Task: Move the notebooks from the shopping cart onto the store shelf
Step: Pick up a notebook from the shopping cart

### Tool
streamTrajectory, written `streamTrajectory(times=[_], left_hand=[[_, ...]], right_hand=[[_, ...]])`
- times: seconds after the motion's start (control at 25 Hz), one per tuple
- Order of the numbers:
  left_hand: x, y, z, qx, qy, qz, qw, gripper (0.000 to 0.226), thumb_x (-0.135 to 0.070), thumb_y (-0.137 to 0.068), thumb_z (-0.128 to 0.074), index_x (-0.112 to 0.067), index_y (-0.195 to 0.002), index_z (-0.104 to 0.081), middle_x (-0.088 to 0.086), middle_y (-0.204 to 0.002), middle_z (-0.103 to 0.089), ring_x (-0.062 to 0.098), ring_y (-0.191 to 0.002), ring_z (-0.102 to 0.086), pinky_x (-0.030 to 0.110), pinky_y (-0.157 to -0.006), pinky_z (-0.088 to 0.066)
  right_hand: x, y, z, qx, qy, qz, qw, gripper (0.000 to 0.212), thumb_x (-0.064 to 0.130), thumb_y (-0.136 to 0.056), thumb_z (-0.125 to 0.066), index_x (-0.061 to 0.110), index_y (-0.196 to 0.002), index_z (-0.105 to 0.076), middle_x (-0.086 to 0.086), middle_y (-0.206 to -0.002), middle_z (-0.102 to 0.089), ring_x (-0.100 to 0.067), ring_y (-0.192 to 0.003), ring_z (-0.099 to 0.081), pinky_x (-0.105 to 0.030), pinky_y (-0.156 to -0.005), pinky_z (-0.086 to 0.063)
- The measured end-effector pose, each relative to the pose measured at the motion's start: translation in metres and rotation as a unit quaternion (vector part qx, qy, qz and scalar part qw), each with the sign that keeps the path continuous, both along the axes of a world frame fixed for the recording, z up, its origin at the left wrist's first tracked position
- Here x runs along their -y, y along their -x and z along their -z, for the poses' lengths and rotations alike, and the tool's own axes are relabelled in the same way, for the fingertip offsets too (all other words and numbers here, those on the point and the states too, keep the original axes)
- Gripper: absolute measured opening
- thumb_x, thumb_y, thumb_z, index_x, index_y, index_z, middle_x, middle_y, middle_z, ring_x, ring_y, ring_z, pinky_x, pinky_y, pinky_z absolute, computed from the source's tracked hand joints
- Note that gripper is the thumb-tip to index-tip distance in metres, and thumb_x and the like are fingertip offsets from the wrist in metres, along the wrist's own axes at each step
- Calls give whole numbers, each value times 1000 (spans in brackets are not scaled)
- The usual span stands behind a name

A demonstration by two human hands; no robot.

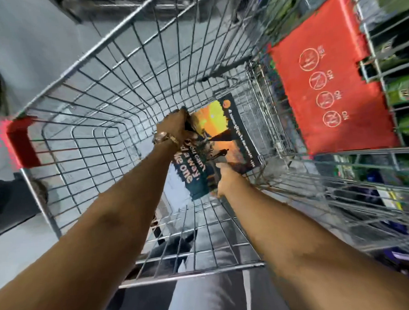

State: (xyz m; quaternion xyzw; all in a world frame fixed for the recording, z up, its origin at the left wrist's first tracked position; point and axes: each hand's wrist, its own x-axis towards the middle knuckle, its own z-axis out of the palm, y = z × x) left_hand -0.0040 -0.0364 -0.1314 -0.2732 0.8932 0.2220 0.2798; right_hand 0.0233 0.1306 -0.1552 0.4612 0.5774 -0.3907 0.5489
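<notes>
Your left hand (173, 126) and right hand (226, 177) both clamp, seemingly, the orange-and-teal printed notebook (218, 142) low inside the silver wire shopping cart (82, 95), its long axis running between them.

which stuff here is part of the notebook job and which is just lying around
Part of the job:
notebook, down in the cart
cart
left hand, on the notebook's far edge
right hand, at its near edge

Just there:
red flap on the cart, with round pictograms
green packs behind the wire on the right
wristwatch
</notes>
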Motion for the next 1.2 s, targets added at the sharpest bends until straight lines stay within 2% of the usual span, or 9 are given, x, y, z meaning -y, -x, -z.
streamTrajectory(times=[0.16,0.36,0.44,0.56,0.64,0.76,0.92,1.12,1.2], left_hand=[[-19,-5,-53,-68,4,1,998,57,-29,-76,-75,-16,-124,-48,19,-108,-69,39,-102,-64,42,-76,-50],[-56,-33,-148,-212,-33,-103,971,56,-33,-71,-72,-25,-124,-58,10,-110,-73,32,-104,-67,45,-85,-55],[-71,-34,-190,-290,-83,-158,940,55,-36,-69,-71,-24,-122,-60,11,-108,-74,30,-102,-68,44,-87,-55],[-91,-12,-266,-408,-234,-195,861,32,-21,-68,-77,-26,-97,-65,1,-86,-74,17,-81,-69,38,-77,-57],[-106,2,-321,-459,-299,-211,810,30,-8,-68,-79,-27,-83,-61,-16,-70,-70,1,-67,-62,23,-68,-53],[-133,16,-392,-520,-363,-247,733,34,0,-72,-78,-22,-82,-54,-9,-68,-67,2,-57,-59,17,-58,-49],[-180,34,-476,-490,-504,-167,692,50,8,-70,-71,-5,-114,-52,0,-71,-67,3,-48,-60,15,-42,-47],[-278,60,-592,-451,-609,217,615,77,13,-71,-70,-13,-138,-42,8,-132,-63,24,-119,-62,37,-99,-51],[-314,68,-619,-415,-609,287,612,79,15,-71,-70,-14,-139,-42,9,-133,-62,21,-117,-63,31,-99,-52]], right_hand=[[-2,15,-12,-43,54,-44,997,47,44,-94,-41,11,-127,-51,-17,-111,-57,-21,-109,-57,-36,-106,-40],[-34,61,-129,-121,76,76,987,40,39,-98,-41,9,-74,-50,-5,-49,-60,-18,-55,-54,-25,-50,-40],[-56,71,-175,-172,106,138,970,43,42,-100,-32,11,-78,-53,-3,-59,-59,-24,-66,-53,-30,-49,-41],[-86,88,-239,-285,122,97,946,76,71,-85,-36,15,-134,-54,-2,-115,-70,-26,-119,-57,-25,-66,-47],[-127,83,-295,-405,135,75,901,93,86,-64,-48,29,-137,-53,4,-139,-58,-13,-120,-54,-27,-75,-47],[-178,72,-387,-565,172,63,804,18,37,-89,-62,28,-105,-63,22,-96,-73,17,-85,-66,-5,-76,-51],[-243,52,-474,-750,132,56,646,45,-4,-89,-58,16,-129,-51,4,-114,-70,2,-98,-66,-11,-85,-50],[-348,41,-586,-871,14,152,467,45,14,-81,-66,21,-125,-56,-1,-120,-70,-16,-112,-64,-30,-99,-49],[-378,48,-617,-883,10,170,437,41,14,-82,-66,20,-121,-59,-2,-120,-71,-19,-112,-64,-32,-101,-49]])
